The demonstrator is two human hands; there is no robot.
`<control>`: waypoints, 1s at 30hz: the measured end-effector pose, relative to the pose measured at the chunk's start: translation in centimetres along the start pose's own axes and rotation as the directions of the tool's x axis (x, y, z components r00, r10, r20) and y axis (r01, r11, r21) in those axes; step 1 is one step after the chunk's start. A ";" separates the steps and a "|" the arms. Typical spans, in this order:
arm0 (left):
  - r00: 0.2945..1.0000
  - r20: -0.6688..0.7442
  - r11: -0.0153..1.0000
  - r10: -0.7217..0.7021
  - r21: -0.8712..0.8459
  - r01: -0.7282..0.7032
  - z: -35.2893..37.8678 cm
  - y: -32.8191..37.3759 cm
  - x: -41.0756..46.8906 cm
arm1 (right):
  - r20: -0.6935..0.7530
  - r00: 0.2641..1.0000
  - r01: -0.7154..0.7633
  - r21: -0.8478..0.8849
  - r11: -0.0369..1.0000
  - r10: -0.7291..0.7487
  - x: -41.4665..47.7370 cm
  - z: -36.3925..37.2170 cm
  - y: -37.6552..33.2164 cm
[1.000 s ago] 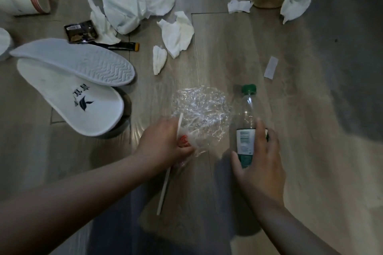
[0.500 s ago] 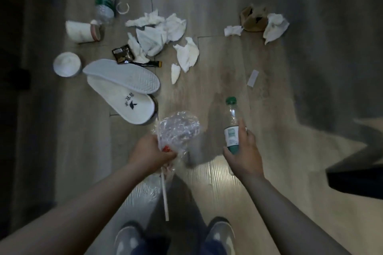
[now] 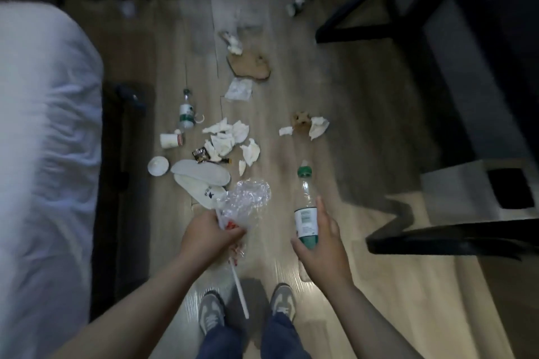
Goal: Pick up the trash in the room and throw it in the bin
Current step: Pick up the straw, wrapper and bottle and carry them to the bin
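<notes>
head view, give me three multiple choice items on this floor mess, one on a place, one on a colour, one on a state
1. Where does the white paper cup lie?
A. on the white bed
B. on the wooden floor near the lying clear plastic bottle
C. in the left hand

2. What colour is the cap of the clear plastic bottle held in the right hand?
A. green
B. red
C. yellow

3. What is the state of the left hand?
A. open and empty
B. flat on the floor
C. closed on crumpled clear plastic wrap and a white straw

Answers: 
1 B, the cup is on its side on the wooden floor just below the lying clear plastic bottle. 
2 A, the cap at the top of the held bottle is green. 
3 C, the fingers are curled around the wrap, and the straw hangs below the fist.
</notes>
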State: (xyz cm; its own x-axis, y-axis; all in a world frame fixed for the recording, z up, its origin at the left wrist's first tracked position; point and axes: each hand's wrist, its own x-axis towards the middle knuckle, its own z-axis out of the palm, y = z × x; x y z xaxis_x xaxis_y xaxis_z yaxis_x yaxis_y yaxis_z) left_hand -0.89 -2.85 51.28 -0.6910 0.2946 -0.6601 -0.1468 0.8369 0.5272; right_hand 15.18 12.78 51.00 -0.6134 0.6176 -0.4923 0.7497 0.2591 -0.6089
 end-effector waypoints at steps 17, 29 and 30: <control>0.805 -0.021 0.766 0.593 -0.294 -0.572 -11.1 31.7 -23.3 | -0.587 0.805 0.323 0.306 0.896 -0.089 -17.3 -30.0 -17.7; 0.366 0.466 0.548 0.805 -0.352 -0.759 -7.5 36.5 -33.1 | -0.864 0.368 0.165 0.423 0.891 0.342 -34.2 -29.0 -17.5; 0.315 0.507 0.532 0.803 -0.369 -0.762 -6.4 36.2 -35.0 | -0.870 0.311 0.143 0.440 0.886 0.382 -36.4 -28.7 -16.9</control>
State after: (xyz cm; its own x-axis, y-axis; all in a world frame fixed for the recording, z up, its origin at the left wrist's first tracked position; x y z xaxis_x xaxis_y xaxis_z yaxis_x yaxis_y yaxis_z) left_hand 13.46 14.23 96.86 0.0234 0.9982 -0.0555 0.1872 0.0502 0.9810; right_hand 31.93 7.26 97.09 0.3120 0.9373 0.1555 0.4670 -0.0088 -0.8842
